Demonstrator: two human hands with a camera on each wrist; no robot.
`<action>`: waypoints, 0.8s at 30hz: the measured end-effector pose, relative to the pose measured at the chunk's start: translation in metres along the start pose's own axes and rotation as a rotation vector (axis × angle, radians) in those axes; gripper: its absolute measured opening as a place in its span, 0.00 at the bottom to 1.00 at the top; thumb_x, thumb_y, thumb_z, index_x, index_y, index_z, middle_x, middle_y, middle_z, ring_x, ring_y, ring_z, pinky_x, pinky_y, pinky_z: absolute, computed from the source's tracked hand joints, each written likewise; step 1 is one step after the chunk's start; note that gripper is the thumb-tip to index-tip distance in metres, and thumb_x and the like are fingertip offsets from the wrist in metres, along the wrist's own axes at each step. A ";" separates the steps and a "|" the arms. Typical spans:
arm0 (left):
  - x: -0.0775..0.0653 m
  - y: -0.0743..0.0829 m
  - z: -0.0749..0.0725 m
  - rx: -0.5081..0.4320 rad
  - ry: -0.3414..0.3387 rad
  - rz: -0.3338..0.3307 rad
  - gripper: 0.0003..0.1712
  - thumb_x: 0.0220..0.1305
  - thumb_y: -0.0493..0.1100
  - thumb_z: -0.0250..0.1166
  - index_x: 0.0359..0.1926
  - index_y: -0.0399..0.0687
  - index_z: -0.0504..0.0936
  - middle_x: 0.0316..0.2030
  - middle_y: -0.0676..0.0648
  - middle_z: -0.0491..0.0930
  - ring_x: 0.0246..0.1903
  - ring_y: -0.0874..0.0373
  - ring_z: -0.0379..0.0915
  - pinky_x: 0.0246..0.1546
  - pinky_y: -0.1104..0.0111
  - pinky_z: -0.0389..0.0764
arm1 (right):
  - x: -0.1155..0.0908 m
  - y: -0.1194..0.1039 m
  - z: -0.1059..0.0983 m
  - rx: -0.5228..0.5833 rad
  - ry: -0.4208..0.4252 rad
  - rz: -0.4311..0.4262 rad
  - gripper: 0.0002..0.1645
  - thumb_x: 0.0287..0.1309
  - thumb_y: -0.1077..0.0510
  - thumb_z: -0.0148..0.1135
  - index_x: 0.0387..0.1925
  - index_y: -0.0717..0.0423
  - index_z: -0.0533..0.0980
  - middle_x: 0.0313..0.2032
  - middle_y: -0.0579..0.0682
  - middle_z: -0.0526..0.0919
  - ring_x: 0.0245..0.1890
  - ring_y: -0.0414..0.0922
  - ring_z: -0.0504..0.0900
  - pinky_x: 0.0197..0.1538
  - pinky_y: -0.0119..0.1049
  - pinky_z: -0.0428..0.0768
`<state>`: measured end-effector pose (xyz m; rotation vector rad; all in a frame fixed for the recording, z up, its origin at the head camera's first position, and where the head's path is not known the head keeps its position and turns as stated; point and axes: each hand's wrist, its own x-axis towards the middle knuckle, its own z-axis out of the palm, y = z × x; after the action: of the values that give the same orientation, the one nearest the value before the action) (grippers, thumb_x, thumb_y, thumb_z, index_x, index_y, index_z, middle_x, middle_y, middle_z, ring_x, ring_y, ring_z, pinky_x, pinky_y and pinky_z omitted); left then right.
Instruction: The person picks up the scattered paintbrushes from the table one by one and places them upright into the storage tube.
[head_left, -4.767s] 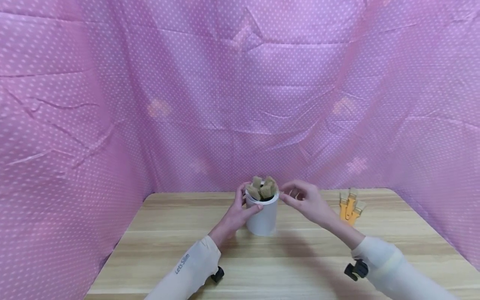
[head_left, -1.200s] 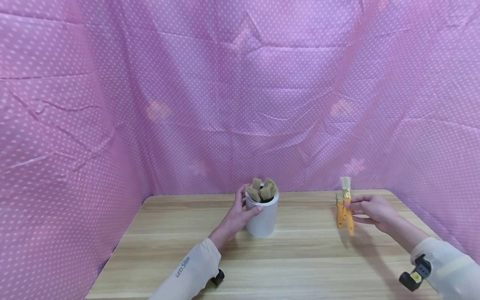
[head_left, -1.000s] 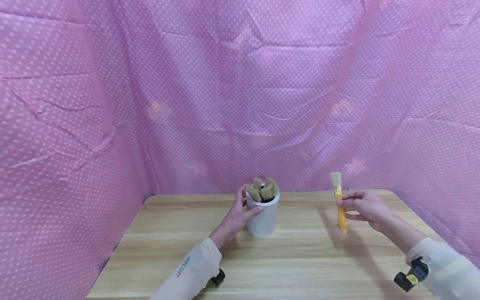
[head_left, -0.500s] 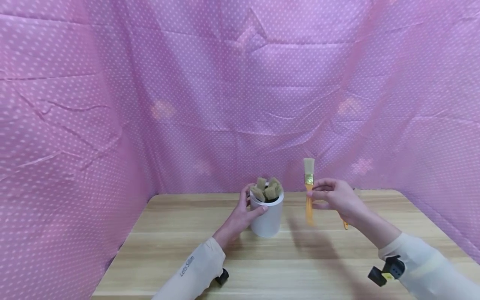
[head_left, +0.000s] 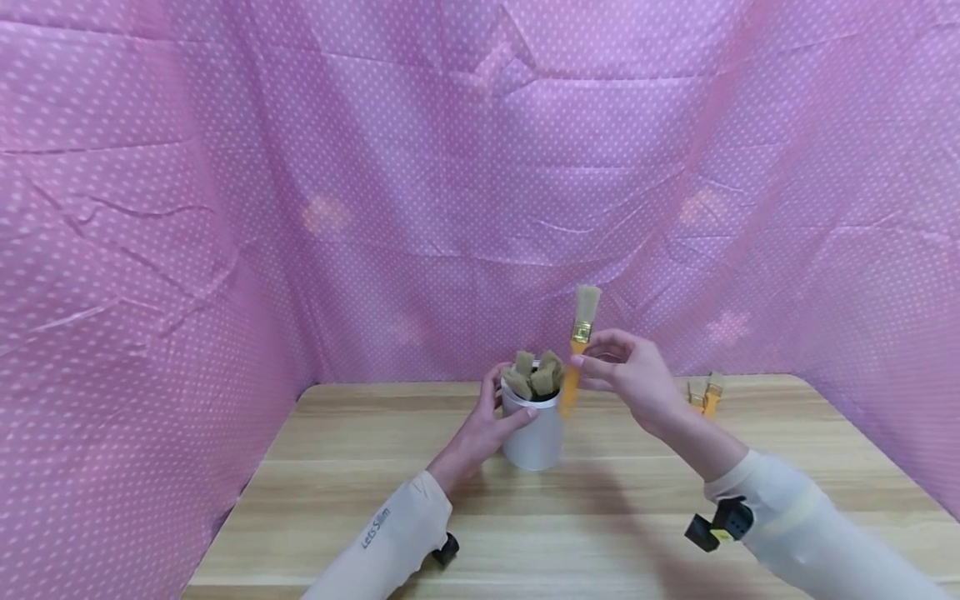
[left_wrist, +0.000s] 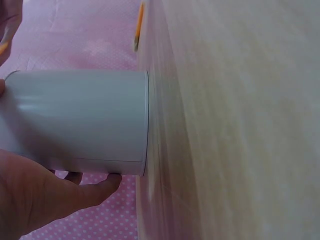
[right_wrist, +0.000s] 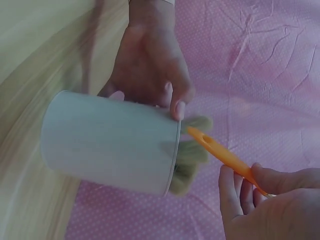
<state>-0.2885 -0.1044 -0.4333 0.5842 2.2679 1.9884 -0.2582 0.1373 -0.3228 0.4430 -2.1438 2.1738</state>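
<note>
A white cylindrical can (head_left: 534,442) stands upright on the table, with the bristle ends of several brushes (head_left: 543,382) sticking out of its top. My left hand (head_left: 480,433) grips the can from its left side, thumb across the front near the rim. Between thumb and fingers, my right hand (head_left: 626,371) pinches a paintbrush (head_left: 580,333) by its orange handle, bristles up. In the right wrist view, the tip of that orange handle (right_wrist: 220,150) is close to the can's rim and the bristles in it. The can's inside is mostly hidden.
Two more orange-handled paintbrushes (head_left: 708,398) lie on the wooden table (head_left: 360,508) at the right, partly behind my right arm. A pink dotted cloth (head_left: 480,208) hangs along the back and both sides of the table.
My right hand picked up one paintbrush from those on the right and carried it left and up to beside the can. My left hand kept its grip on the can.
</note>
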 end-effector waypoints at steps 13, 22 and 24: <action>0.004 -0.002 -0.001 -0.003 -0.018 -0.015 0.51 0.64 0.59 0.70 0.78 0.68 0.47 0.76 0.46 0.52 0.74 0.42 0.49 0.66 0.36 0.57 | 0.014 0.018 0.021 0.003 0.024 -0.124 0.21 0.61 0.66 0.71 0.51 0.72 0.74 0.46 0.64 0.82 0.47 0.51 0.84 0.50 0.48 0.84; 0.003 -0.002 -0.001 -0.006 -0.009 -0.014 0.51 0.63 0.59 0.72 0.77 0.70 0.49 0.77 0.46 0.51 0.74 0.41 0.48 0.67 0.36 0.56 | 0.016 0.023 0.020 -0.040 0.057 -0.170 0.21 0.61 0.64 0.72 0.51 0.70 0.75 0.46 0.66 0.82 0.45 0.51 0.85 0.50 0.52 0.83; 0.003 -0.001 -0.002 0.000 -0.009 -0.012 0.52 0.63 0.59 0.72 0.78 0.68 0.48 0.77 0.45 0.51 0.74 0.41 0.49 0.66 0.36 0.57 | 0.016 0.025 0.019 -0.060 0.054 -0.178 0.21 0.60 0.63 0.73 0.50 0.68 0.76 0.45 0.65 0.83 0.44 0.51 0.85 0.49 0.50 0.84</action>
<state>-0.2921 -0.1050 -0.4339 0.5768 2.2605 1.9768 -0.2767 0.1147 -0.3432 0.5414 -2.0494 1.9988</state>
